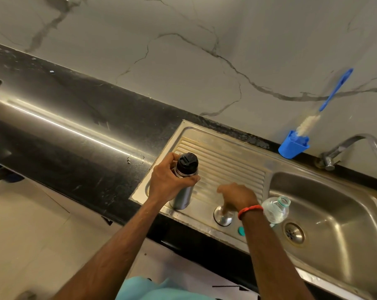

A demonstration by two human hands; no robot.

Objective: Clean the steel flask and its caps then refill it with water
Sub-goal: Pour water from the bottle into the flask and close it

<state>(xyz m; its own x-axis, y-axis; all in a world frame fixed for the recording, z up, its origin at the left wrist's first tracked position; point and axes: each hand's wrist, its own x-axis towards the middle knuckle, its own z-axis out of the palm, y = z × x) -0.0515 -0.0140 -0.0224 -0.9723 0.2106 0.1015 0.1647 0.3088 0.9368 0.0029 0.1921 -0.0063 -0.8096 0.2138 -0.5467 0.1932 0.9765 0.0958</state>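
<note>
Our left hand (168,184) is wrapping the upright steel flask (183,198), black cap (188,162) just above its fingers; we are pinching the steel cap (223,218) beneath the curled right hand (237,195).

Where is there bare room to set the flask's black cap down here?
The ribbed drainboard is bare behind the flask and the right hand, up to the blue brush holder. The black counter left of the flask is free too. The front edge is crowded: steel cap under that hand, teal lid, plastic bottle.
</note>
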